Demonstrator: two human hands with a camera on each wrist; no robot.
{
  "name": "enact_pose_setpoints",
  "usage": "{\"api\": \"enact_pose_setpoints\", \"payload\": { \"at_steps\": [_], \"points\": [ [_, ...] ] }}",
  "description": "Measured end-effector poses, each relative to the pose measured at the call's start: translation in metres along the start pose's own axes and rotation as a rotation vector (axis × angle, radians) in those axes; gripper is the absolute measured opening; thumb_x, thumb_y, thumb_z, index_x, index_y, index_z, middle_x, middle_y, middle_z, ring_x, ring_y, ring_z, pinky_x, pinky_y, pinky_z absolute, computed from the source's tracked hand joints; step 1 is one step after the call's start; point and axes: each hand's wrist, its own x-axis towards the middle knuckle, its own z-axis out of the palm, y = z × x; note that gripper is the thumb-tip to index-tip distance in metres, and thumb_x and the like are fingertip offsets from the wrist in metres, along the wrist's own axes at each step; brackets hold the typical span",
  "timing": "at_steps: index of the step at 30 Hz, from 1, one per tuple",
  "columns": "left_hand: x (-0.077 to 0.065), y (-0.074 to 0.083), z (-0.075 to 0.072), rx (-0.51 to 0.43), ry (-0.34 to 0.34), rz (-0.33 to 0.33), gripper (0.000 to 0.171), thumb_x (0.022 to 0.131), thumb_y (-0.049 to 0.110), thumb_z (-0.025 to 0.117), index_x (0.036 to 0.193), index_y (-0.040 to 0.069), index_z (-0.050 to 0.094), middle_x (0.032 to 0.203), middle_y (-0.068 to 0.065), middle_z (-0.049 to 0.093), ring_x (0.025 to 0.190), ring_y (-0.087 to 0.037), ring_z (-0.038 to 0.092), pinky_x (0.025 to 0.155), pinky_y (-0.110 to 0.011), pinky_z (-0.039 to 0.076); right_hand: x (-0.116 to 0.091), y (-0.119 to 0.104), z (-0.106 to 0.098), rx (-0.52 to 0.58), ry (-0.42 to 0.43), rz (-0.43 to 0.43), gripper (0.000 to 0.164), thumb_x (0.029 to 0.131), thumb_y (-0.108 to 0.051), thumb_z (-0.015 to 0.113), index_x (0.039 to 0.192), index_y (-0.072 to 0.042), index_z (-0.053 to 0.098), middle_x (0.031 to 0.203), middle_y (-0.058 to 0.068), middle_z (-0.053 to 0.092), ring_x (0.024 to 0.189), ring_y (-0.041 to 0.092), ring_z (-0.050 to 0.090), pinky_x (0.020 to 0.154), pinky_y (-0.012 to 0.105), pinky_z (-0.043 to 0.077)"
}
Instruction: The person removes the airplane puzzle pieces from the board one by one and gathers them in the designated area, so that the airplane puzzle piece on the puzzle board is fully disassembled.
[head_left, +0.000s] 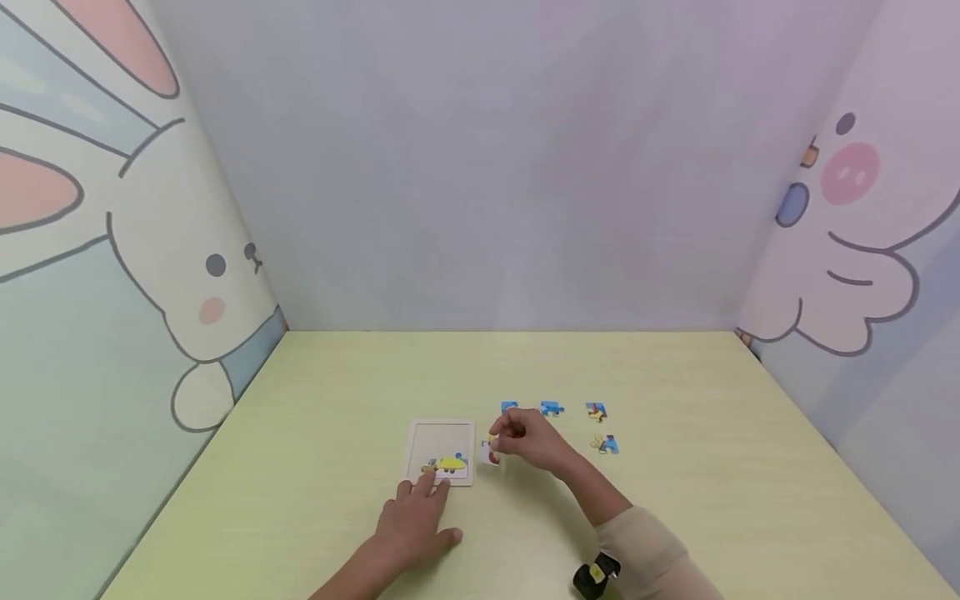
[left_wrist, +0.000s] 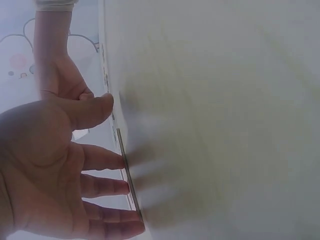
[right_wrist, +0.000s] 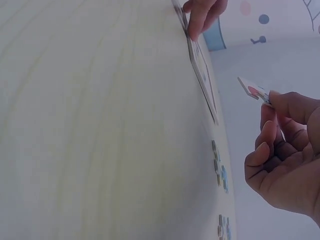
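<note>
A white puzzle frame (head_left: 441,422) lies on the table, with joined pieces showing a yellow shape (head_left: 452,463) along its lower part. My left hand (head_left: 412,521) rests its fingertips on the frame's near edge; in the left wrist view the fingers (left_wrist: 102,186) touch the thin board (left_wrist: 131,187). Just right of the frame, above the table, my right hand (head_left: 528,437) pinches a puzzle piece (head_left: 489,452) between thumb and fingers. The right wrist view shows that piece (right_wrist: 252,90), white with a red patch, held tilted and apart from the frame (right_wrist: 204,82).
Loose puzzle pieces lie right of the frame: a blue one (head_left: 552,408), a red and yellow one (head_left: 596,412), a blue and yellow one (head_left: 606,444), and another (head_left: 509,406) partly behind the right hand. A black strapped device (head_left: 595,577) sits by the right sleeve (head_left: 652,550).
</note>
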Motion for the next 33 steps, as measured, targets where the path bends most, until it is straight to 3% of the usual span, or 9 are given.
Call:
{"api": "enact_pose_setpoints", "payload": {
  "at_steps": [8,19,26,33],
  "points": [
    [0.000,-0.002,0.001,0.023,0.009,-0.005,0.064,0.080,0.047,0.067,0.124,0.003,0.057,0.128,-0.017,0.045,0.104,-0.039,0.046,0.068,-0.054,0.044,0.000,0.042,-0.002,0.011,-0.017,0.062,0.013,0.084,-0.010,0.069,0.091,-0.001,0.064,0.075,0.004,0.057,0.065,0.015,0.046,0.054,0.022,0.038],
    [-0.004,0.010,-0.006,0.062,0.052,0.018,0.062,0.080,0.048,0.067,0.122,0.004,0.058,0.126,-0.016,0.049,0.104,-0.036,0.049,0.074,-0.054,0.042,-0.012,0.053,-0.004,-0.041,0.035,0.188,0.010,0.084,-0.008,0.069,0.088,-0.001,0.064,0.071,0.003,0.057,0.064,0.015,0.048,0.055,0.024,0.040],
    [0.001,0.026,-0.002,0.091,0.020,-0.005,0.073,0.078,0.052,0.066,0.130,0.002,0.052,0.130,-0.012,0.050,0.104,-0.033,0.052,0.077,-0.050,0.041,-0.017,0.061,0.000,-0.178,0.015,0.185,0.007,0.081,-0.002,0.069,0.082,-0.004,0.063,0.071,-0.001,0.057,0.064,0.014,0.050,0.055,0.025,0.042],
    [0.002,0.026,0.004,0.108,0.048,-0.034,0.072,0.077,0.051,0.068,0.127,0.003,0.054,0.127,-0.011,0.050,0.099,-0.032,0.053,0.074,-0.048,0.042,-0.015,0.060,0.005,-0.253,0.001,0.203,0.009,0.080,-0.002,0.067,0.081,-0.007,0.060,0.071,-0.001,0.055,0.065,0.015,0.050,0.056,0.027,0.042]
  ]
}}
